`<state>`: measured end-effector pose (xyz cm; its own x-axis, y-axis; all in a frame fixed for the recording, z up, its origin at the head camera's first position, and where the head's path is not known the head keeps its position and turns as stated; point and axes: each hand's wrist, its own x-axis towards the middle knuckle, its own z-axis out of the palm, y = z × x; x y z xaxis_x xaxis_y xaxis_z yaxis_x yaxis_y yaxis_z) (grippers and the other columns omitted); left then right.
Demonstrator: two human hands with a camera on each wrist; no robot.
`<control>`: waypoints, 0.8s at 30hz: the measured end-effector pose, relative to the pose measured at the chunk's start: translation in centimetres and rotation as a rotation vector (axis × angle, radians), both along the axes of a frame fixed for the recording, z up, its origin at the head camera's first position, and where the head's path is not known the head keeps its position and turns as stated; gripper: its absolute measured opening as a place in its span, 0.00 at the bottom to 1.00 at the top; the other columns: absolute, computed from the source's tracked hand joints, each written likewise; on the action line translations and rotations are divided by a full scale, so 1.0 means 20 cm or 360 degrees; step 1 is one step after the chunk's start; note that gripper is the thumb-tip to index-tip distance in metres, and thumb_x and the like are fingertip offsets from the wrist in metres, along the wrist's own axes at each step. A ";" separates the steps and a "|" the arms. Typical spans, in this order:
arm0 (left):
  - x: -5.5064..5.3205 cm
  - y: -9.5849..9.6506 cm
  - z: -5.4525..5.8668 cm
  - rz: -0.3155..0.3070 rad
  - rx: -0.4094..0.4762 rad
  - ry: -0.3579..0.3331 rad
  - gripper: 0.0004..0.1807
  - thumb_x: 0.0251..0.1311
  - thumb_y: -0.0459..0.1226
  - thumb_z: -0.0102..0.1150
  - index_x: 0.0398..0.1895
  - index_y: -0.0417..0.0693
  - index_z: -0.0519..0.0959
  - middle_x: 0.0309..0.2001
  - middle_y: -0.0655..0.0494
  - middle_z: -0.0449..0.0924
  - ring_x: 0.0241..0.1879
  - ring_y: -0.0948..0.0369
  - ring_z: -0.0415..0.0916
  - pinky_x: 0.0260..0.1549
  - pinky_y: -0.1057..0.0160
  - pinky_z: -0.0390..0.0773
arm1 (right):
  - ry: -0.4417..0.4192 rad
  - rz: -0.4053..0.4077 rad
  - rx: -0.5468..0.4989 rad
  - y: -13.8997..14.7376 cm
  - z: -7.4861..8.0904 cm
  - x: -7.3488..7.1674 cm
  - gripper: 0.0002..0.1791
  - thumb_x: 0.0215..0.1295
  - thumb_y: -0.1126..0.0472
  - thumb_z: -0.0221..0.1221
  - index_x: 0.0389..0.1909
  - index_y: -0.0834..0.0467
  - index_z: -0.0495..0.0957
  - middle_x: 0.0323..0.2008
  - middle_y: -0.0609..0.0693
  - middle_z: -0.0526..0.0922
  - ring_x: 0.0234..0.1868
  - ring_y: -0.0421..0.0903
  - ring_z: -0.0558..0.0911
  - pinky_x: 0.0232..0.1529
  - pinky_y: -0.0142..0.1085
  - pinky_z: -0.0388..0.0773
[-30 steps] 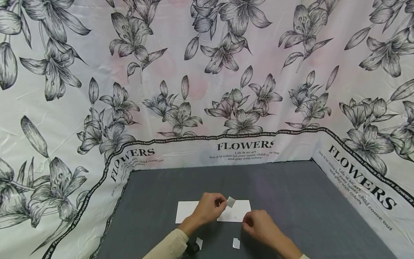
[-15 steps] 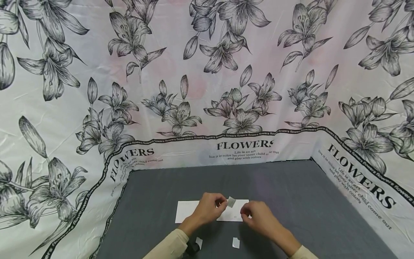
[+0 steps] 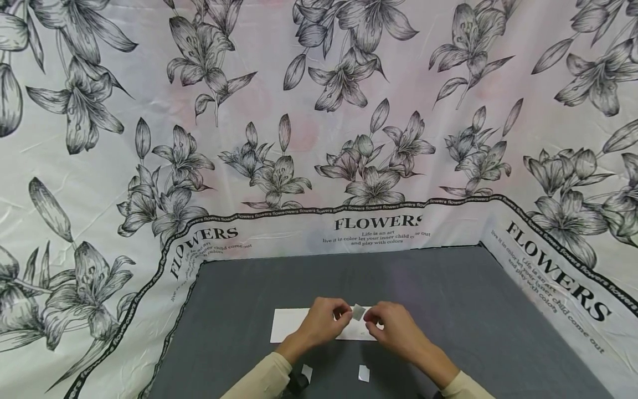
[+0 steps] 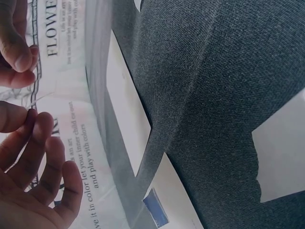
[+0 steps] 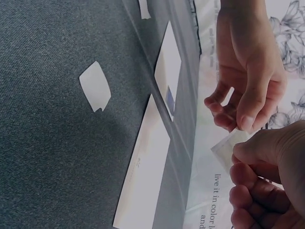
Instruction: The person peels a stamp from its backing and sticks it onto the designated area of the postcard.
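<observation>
Thumb and index finger of my left hand (image 3: 319,321) pinch the corner of a thin, pale grey, square piece (image 3: 358,312), raised over the white cards. Edge-on, it is a narrow sliver in the left wrist view. My right hand (image 3: 396,327) is at its other side, thumb and index finger bent with a gap between them. In the right wrist view, the right thumb (image 5: 259,148) overlaps the piece; the left wrist view has that hand (image 4: 16,52) a little apart from it. Beneath lie a left white card (image 3: 286,324) and a right white card (image 3: 355,332).
The left card bears a blue patch (image 4: 155,207). Nearer the person, two small white scraps, one on the left (image 3: 307,372) and one on the right (image 3: 364,373), lie on the dark grey cloth (image 3: 239,293). A flower-printed curtain (image 3: 309,166) surrounds the back and sides.
My right hand has moved left and slightly away from the person, up to the thin square piece. The left hand keeps its pinch and has hardly moved.
</observation>
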<state>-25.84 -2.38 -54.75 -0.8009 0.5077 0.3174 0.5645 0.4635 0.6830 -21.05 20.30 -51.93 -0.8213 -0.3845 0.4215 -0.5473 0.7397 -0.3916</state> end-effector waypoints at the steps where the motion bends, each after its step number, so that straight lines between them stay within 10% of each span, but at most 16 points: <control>1: 0.00 0.00 0.00 -0.0005 -0.0001 0.0001 0.06 0.72 0.35 0.66 0.41 0.46 0.91 0.29 0.61 0.87 0.27 0.76 0.71 0.26 0.75 0.72 | -0.0005 0.0005 -0.0005 0.00 0.00 0.00 0.06 0.59 0.69 0.74 0.33 0.55 0.91 0.28 0.38 0.83 0.29 0.37 0.81 0.32 0.31 0.77; 24: 0.02 0.00 0.01 -0.0168 -0.0026 -0.0021 0.06 0.71 0.35 0.65 0.41 0.46 0.91 0.32 0.58 0.90 0.29 0.74 0.76 0.31 0.76 0.75 | 0.0014 0.0081 -0.0028 -0.04 -0.02 -0.02 0.08 0.59 0.70 0.75 0.36 0.54 0.92 0.29 0.40 0.85 0.31 0.40 0.84 0.33 0.33 0.80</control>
